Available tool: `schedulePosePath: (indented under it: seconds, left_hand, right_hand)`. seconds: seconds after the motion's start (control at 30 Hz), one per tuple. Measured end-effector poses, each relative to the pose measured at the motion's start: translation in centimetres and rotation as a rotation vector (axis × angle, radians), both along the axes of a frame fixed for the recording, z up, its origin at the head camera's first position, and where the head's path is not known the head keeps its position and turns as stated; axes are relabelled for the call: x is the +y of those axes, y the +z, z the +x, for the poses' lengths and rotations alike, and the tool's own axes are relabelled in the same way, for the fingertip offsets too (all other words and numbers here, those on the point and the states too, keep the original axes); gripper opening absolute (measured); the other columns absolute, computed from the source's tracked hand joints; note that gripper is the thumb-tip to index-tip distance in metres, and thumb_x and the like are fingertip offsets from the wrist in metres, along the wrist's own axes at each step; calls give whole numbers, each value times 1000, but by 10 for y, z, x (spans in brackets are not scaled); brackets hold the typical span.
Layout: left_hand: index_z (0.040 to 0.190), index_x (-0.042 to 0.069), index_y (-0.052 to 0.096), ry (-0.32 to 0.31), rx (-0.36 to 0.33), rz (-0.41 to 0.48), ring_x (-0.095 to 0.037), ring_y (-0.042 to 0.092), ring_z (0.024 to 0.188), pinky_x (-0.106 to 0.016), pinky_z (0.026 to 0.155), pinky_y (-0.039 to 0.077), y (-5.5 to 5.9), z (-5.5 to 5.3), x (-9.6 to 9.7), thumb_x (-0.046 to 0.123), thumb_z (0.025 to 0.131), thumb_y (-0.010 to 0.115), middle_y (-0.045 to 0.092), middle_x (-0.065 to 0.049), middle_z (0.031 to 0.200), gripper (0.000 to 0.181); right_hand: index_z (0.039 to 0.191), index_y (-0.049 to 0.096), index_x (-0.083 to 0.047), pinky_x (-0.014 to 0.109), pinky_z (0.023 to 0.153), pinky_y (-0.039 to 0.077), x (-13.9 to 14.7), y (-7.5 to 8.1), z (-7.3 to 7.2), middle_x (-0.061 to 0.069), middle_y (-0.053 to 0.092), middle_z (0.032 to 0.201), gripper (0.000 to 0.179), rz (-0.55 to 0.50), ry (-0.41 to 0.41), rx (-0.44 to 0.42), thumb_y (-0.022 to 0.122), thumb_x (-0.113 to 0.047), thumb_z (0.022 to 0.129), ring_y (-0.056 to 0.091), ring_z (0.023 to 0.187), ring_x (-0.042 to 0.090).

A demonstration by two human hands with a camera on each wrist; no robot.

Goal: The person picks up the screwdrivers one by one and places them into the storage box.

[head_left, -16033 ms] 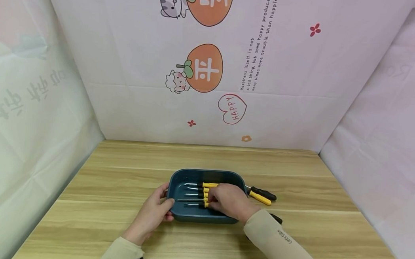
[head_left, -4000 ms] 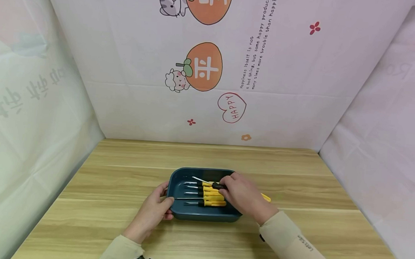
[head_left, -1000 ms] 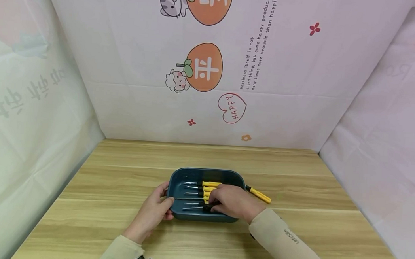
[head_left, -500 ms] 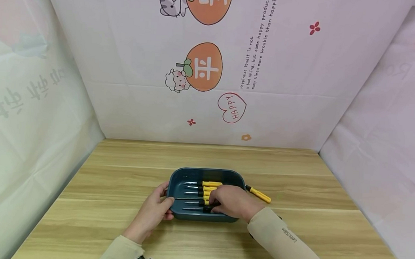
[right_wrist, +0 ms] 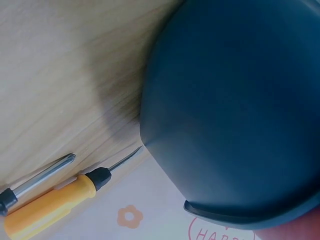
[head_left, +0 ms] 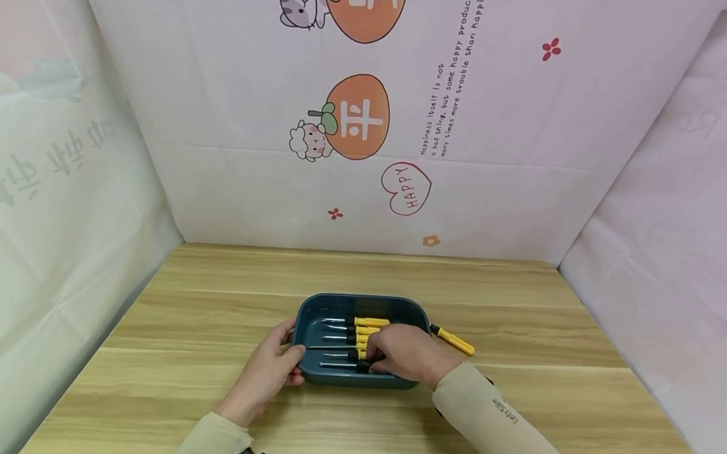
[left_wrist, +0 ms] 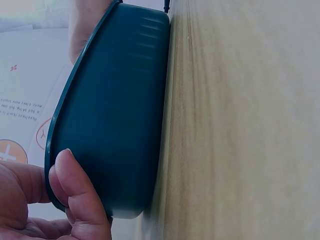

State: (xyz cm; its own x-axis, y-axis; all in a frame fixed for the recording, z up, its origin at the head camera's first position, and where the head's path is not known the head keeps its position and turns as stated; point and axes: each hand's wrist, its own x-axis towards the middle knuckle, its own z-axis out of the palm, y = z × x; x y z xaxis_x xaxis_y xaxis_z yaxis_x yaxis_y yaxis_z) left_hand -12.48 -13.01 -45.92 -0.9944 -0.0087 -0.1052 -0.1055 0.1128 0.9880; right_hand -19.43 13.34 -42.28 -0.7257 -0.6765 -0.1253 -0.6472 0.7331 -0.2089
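A dark teal tray [head_left: 360,379] stands on the table. In it, several screwdrivers [head_left: 371,322] with yellow handles lie side by side, blades to the left. My left hand [head_left: 270,370] grips the tray's left end, thumb over the rim; the left wrist view shows fingers [left_wrist: 80,200] against the outer wall. My right hand [head_left: 408,353] is down inside the tray at the front right. It holds a black-handled screwdriver [head_left: 339,365] along the front wall, in front of the yellow ones. Most of that handle is hidden under the fingers.
A yellow-handled screwdriver [head_left: 455,341] lies on the table right of the tray. In the right wrist view, another screwdriver [right_wrist: 45,174] with a black collar lies beside it. The right forearm covers part of the table. White printed sheets [head_left: 477,213] wall the table at back and sides.
The black-handled screwdriver from right of the tray was lifted over it, then lowered inside along the front wall. In the last second its shaft turns straighter. The left hand keeps its place.
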Motion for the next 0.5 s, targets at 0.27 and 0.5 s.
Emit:
schedulePosePath:
  seconds: [0.27, 0.5]
  left_hand:
    - [161, 10, 34, 1, 0, 0, -23, 60, 77, -30, 65, 60, 0, 0, -1, 11, 104, 54, 47, -21, 145, 60]
    - [161, 10, 35, 3, 4, -4, -23, 60, 77, -30, 65, 60, 0, 0, -1, 11, 104, 55, 48, -21, 145, 60]
  right_hand:
    - [103, 78, -26, 31, 88, 59, -1, 0, 0, -15, 71, 94, 12, 10, -6, 0, 81, -28, 91, 58, 80, -1]
    - [103, 78, -27, 32, 90, 59, -1, -1, -1, -15, 71, 95, 13, 15, -10, -4, 81, -28, 91, 58, 81, -1]
